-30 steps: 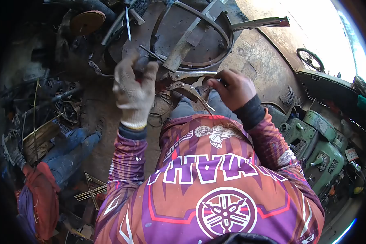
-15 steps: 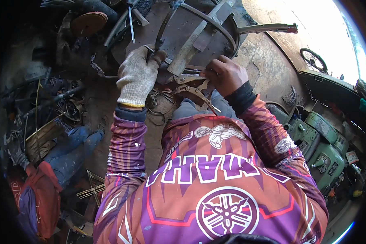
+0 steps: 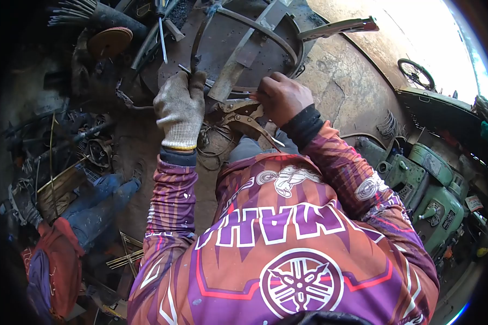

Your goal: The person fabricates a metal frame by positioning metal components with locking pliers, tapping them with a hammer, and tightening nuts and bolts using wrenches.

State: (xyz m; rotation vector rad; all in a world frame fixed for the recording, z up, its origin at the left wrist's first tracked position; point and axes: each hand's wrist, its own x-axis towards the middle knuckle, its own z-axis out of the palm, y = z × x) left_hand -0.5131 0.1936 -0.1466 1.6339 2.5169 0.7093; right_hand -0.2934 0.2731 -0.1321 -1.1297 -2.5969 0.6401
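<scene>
My left hand (image 3: 180, 108), in a pale knitted work glove, is closed around a thin metal rod (image 3: 184, 69) whose end sticks out above the fingers. Beside it, a round frame of bent metal strip (image 3: 260, 28) rests on a dark round metal tabletop (image 3: 171, 76). A flat metal bar (image 3: 230, 67) lies across this frame. My bare right hand (image 3: 283, 98) pinches at the near edge of the frame, its fingertips partly hidden, so what they hold cannot be made out. Just below, locking pliers (image 3: 246, 120) hang near the bar's end, their handles pointing toward my lap.
A screwdriver (image 3: 162, 38) and a round disc (image 3: 109, 43) lie at upper left. Another person in blue trousers (image 3: 100, 208) is at the left, among scrap metal. Green machinery (image 3: 436, 206) stands at right, with a wheel (image 3: 416, 75) beyond it.
The frame, bar and pliers appear slightly further left and lower in view, and both hands have shifted left with them. Their grips look the same.
</scene>
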